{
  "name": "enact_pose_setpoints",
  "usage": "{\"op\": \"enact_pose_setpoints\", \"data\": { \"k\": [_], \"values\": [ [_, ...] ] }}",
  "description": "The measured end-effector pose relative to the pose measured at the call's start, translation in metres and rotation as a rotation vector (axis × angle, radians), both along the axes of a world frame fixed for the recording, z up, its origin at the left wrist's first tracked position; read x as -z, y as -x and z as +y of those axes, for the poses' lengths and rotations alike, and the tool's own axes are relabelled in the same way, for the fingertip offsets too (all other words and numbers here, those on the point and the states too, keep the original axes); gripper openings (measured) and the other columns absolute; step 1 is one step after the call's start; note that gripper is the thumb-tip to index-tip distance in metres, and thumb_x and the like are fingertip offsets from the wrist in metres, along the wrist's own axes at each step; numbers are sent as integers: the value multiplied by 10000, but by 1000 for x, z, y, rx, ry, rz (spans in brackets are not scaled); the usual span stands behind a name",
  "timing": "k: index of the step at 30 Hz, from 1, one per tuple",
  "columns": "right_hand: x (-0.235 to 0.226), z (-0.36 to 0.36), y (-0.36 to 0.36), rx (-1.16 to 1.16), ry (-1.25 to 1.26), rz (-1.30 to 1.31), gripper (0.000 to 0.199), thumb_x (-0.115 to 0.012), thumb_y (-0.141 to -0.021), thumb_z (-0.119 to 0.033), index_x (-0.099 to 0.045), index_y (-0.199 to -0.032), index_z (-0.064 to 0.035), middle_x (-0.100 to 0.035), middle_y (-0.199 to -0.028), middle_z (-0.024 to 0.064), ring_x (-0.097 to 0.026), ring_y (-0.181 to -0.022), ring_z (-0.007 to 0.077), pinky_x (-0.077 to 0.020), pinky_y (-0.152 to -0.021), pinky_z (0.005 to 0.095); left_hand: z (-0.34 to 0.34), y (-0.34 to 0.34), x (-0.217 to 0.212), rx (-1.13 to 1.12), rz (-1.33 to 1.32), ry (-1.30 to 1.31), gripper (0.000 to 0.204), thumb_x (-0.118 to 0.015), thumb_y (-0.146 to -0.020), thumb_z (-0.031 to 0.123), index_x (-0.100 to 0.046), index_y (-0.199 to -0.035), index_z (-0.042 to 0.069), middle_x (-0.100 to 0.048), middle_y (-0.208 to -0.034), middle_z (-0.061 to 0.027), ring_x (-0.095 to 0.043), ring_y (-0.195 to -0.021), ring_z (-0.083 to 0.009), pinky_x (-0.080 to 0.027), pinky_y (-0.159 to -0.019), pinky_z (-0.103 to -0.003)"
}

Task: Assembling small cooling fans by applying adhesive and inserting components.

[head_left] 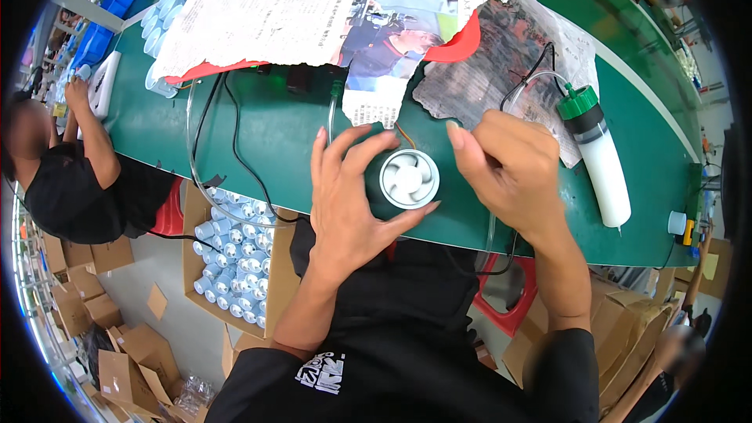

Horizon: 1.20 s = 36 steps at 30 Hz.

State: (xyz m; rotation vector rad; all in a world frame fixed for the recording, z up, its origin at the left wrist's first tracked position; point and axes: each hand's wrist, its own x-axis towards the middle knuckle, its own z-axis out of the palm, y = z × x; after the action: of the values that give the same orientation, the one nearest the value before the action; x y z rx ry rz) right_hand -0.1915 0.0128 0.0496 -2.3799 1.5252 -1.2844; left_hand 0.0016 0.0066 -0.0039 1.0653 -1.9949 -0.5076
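A small round fan (409,178) with pale blue-grey blades stands face up on the green table (290,121). My left hand (345,196) is curved round it, thumb at its near right edge and index finger at its far left edge. A thin orange-brown wire (405,135) runs from behind the fan. Just right of the fan, my right hand (513,172) is raised with its fingers curled and thumb stretched out; what lies inside the curl is hidden. A thin clear tube (491,231) shows below it. Farther right lies a white cartridge (605,176) with a green cap.
Newspaper (266,16) covers a red-edged object ahead, beside a dark, crumpled sheet (501,55). Light-blue cups (166,12) stand far left. Black cables (235,141) cross the table. Below left, a carton (190,227) holds several fans. A person (70,180) works at left.
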Motion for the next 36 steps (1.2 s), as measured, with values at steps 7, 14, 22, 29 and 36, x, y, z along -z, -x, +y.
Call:
{"op": "enact_pose_setpoints", "data": {
  "k": [7,14,22,29,36],
  "values": [
    [16,-10,-13,-29,-8,-26,287,-714,-794,-37,-504,-598,-30,-448,-553,83,-467,-446,251,-343,-419,368,-1,-20,3,116,-122,95,409,-831,-679,318,-661,-1023,174,-610,-1207,-9,-526,-1187,-257,-226,-1089,-604],
    [23,1,-3,75,-53,-48,326,-656,-855,-16,-461,-594,4,-394,-546,82,-364,-441,205,-257,-442,353,14,-44,3,243,587,74,493,-871,-686,178,-605,-1101,166,-617,-1264,-139,-551,-1215,-340,-272,-1088,-570],
    [19,-3,-1,41,-58,-85,313,-645,-871,-19,-471,-614,20,-400,-545,86,-364,-442,201,-261,-446,354,-88,-207,-23,-650,493,126,667,-782,-804,161,-431,-1340,-26,-561,-1225,-173,-570,-1120,-222,-479,-925,-336],
    [23,-6,-4,42,-79,-111,335,-659,-860,-24,-446,-605,22,-407,-546,104,-372,-439,226,-276,-447,363,-228,-309,19,-811,56,55,689,-762,-816,325,-455,-1343,4,-612,-1201,-264,-616,-1101,-370,-486,-932,-417],
    [18,-8,-6,-3,-54,-44,301,-696,-831,-65,-518,-594,-13,-473,-555,113,-462,-451,281,-351,-447,393,-203,-318,18,-997,40,342,705,-784,-797,355,-438,-1295,-5,-482,-1189,-169,-521,-985,-294,-456,-868,-395]
  ]
}}
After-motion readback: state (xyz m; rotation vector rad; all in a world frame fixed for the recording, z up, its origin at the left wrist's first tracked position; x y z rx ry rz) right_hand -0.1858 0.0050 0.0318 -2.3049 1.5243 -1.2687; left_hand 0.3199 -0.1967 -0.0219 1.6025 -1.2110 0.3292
